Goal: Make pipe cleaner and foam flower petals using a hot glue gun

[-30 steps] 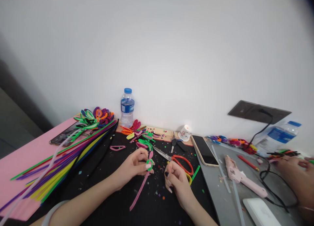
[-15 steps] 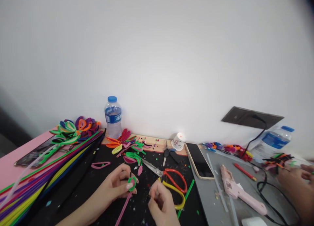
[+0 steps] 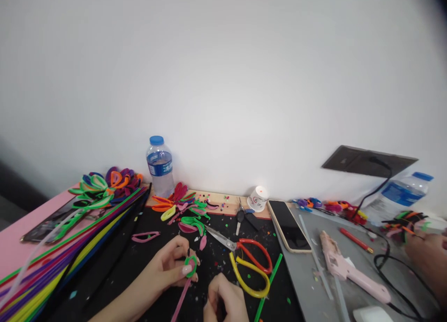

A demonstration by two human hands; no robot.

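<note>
My left hand [image 3: 171, 266] is closed in a pinch on a pink pipe cleaner [image 3: 180, 301]. Its top is coiled with a green pipe cleaner [image 3: 194, 271], and the pink length hangs down out of frame. Low in the view, my right hand [image 3: 227, 298] is curled closed, apart from the left; whatever its fingers hold, if anything, is hidden. Right beside it lie scissors [image 3: 252, 291] with one red and one yellow handle, their blades pointing to the upper left. A pink looped pipe cleaner [image 3: 145, 237] rests beyond my left wrist.
Bundled pipe cleaners [image 3: 78, 254] and pipe-cleaner flowers [image 3: 104, 182] lie at the left. Behind are a water bottle [image 3: 160, 168] and a paper cup [image 3: 257, 199]. Rightward are a phone [image 3: 289, 226], a pink glue gun [image 3: 352, 273] with its cord, and another person's hand [image 3: 428, 256].
My right hand has moved down slightly toward the bottom edge. My left hand keeps its hold on the pink pipe cleaner. The camera view has shifted slightly.
</note>
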